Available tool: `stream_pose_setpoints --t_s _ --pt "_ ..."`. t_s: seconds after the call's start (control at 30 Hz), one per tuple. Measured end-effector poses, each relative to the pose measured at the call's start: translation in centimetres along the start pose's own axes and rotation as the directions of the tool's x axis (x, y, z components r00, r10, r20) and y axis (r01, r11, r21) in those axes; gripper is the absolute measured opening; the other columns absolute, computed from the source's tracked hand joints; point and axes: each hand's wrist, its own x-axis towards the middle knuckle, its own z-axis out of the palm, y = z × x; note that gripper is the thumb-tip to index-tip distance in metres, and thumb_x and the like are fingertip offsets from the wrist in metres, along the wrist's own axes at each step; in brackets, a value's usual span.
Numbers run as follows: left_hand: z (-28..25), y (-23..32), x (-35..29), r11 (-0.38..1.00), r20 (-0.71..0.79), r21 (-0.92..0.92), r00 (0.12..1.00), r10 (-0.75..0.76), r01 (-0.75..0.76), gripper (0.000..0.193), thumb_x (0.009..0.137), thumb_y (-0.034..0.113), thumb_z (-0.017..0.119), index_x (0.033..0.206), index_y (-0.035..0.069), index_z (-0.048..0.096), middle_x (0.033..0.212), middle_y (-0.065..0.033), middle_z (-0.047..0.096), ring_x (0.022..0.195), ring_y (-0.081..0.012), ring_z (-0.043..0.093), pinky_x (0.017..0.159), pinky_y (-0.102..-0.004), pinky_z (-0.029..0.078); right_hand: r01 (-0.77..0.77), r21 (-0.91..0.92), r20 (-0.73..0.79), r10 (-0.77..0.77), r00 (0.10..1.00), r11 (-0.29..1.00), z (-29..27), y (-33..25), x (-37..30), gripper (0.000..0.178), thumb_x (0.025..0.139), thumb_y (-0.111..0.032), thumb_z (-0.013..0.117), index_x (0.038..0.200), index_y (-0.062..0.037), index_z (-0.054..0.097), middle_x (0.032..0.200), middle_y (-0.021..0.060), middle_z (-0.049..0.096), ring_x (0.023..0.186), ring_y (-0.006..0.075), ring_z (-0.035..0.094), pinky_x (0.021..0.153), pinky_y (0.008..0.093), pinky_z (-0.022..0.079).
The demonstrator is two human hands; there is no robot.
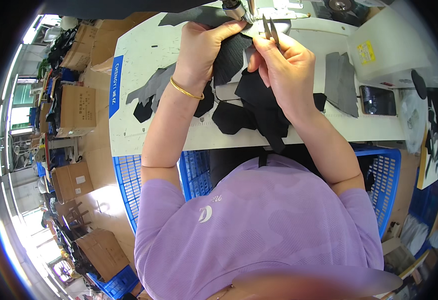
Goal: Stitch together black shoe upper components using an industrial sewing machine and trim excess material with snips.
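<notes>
At the far middle of the table, my left hand (201,50) is closed, thumb and fingers pinching a ribbed black fabric piece (229,59) beside the sewing machine's presser foot and needle area (249,15). My right hand (289,65) is closed around small dark thread snips (270,31), their two pointed blades sticking up past the fingers and standing apart. Its thumb and index finger are also close to the fabric's right edge; whether they pinch it cannot be made out. Under and in front of both hands lie several loose black fabric pieces (264,107).
Grey fabric pieces (154,87) lie left on the white sewing table (134,122), with another grey stack (340,82) at right. Beyond it are a phone (377,100) and a translucent bin (394,45). Blue plastic baskets (386,180) stand below the front edge. Cardboard boxes (76,110) fill the left.
</notes>
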Motion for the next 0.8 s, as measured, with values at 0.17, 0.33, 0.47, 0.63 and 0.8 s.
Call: stream_pose_setpoints --t_s 0.17,0.33,0.47,0.63,0.8 --pt "-0.8 0.8 -0.2 0.988 0.072 0.053 0.987 -0.146 0.142 0.019 0.081 0.007 0.075 0.092 -0.008 0.070 0.083 -0.0120 0.070 0.066 -0.0142 0.066 0.059 -0.0248 0.054 -0.003 -0.005 0.015 0.003 1.000 1.000 -0.3 0.0 -0.5 0.025 0.093 -0.016 0.058 0.074 -0.0020 0.063 0.058 0.0002 0.062 0.047 -0.0003 0.044 0.042 0.0197 0.032" --pt "-1.2 0.7 -0.3 0.970 0.156 0.051 0.957 -0.243 0.238 0.022 0.082 0.008 0.074 0.093 -0.010 0.069 0.084 -0.0130 0.070 0.066 -0.0148 0.067 0.060 -0.0245 0.055 -0.034 0.148 0.025 0.030 0.999 0.988 -0.7 0.0 -0.8 0.026 0.097 -0.017 0.054 0.083 0.0010 0.066 0.064 0.0042 0.065 0.044 0.0017 0.044 0.040 0.0181 0.033" --pt "-1.3 0.5 -0.3 0.981 0.168 0.020 0.967 -0.193 0.193 0.021 0.083 0.007 0.073 0.095 -0.010 0.069 0.086 -0.0135 0.071 0.067 -0.0142 0.067 0.061 -0.0244 0.055 -0.011 0.119 0.047 0.006 0.999 0.993 -1.0 0.0 -0.7 0.026 0.097 -0.017 0.053 0.087 0.0026 0.067 0.065 0.0060 0.065 0.044 0.0026 0.044 0.040 0.0184 0.034" --pt "-1.0 0.2 -0.3 0.991 0.175 -0.012 0.976 -0.128 0.133 0.019 0.083 0.006 0.073 0.096 -0.007 0.070 0.087 -0.0120 0.071 0.070 -0.0137 0.067 0.064 -0.0244 0.056 -0.041 0.107 0.045 0.037 0.998 0.993 -1.0 -0.2 -0.4 0.025 0.096 -0.017 0.056 0.083 0.0017 0.066 0.063 0.0058 0.065 0.044 0.0027 0.045 0.040 0.0186 0.034" --pt "-1.1 0.1 -0.3 0.992 0.178 0.010 0.976 -0.128 0.129 0.019 0.082 0.006 0.073 0.097 -0.007 0.070 0.088 -0.0120 0.071 0.071 -0.0142 0.068 0.065 -0.0242 0.055 -0.031 0.063 0.021 0.030 0.999 0.998 -0.6 -0.4 -0.4 0.025 0.094 -0.016 0.058 0.076 0.0001 0.065 0.060 0.0043 0.064 0.044 0.0021 0.045 0.040 0.0187 0.033"
